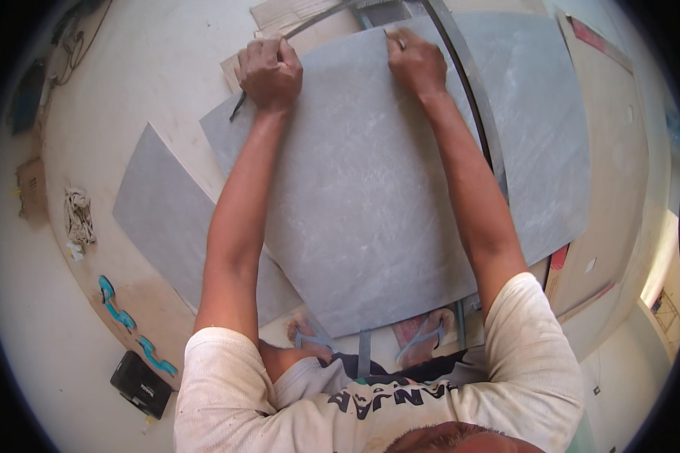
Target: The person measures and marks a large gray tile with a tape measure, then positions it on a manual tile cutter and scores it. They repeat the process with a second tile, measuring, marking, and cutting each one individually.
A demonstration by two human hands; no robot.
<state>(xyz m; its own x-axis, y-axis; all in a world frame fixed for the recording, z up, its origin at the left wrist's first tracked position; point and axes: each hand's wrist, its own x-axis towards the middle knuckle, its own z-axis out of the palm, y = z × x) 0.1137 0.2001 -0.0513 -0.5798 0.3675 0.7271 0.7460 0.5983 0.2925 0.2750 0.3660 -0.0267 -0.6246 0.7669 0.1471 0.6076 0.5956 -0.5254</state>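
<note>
A large grey tile [355, 189] lies before me, its near edge just beyond my feet. At its far left corner my left hand [270, 72] is closed in a fist. A thin dark strip [238, 106] shows beside that hand, and what the fingers hold is hidden. My right hand [417, 64] is closed near the tile's far edge, thumb and fingers drawn together. A small dark tip shows at its fingertips, too small to name. Close to the right of that hand runs a long dark metal rail [472, 87], bowed by the lens, lying along the tile.
Another grey tile [544, 128] lies right of the rail. A cut grey piece [162, 204] lies to the left. Blue suction lifters [155, 356], a black case [141, 385] and a crumpled rag [78, 217] are at the left. Cardboard [291, 13] lies beyond the tile.
</note>
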